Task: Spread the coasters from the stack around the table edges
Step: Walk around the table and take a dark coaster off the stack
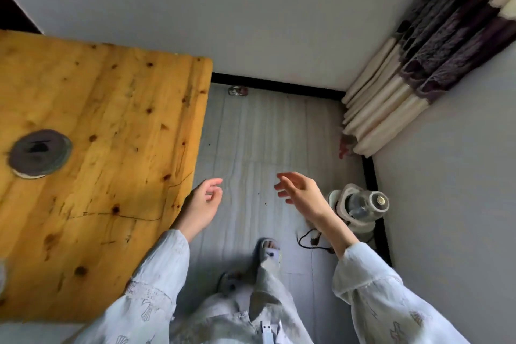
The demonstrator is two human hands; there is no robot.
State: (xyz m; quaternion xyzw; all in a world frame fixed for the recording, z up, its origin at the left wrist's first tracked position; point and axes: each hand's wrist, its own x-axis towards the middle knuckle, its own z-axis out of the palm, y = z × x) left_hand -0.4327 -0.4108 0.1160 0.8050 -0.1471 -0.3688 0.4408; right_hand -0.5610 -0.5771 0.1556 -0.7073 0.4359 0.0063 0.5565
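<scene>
A round dark grey stack of coasters [40, 153] lies on the yellow wooden table [117, 120], towards its left side. My left hand [205, 204] hovers just off the table's right edge, fingers loosely curled and apart, holding nothing. My right hand [300, 190] floats over the floor further right, also open and empty. Both hands are well away from the stack. The view is blurred.
Beside the table lies grey tiled floor [265, 134], where my feet in sandals [268, 253] stand. A white appliance with a clear jar [358, 208] and a black cord sits by the right wall. A striped curtain [418, 64] hangs in the corner.
</scene>
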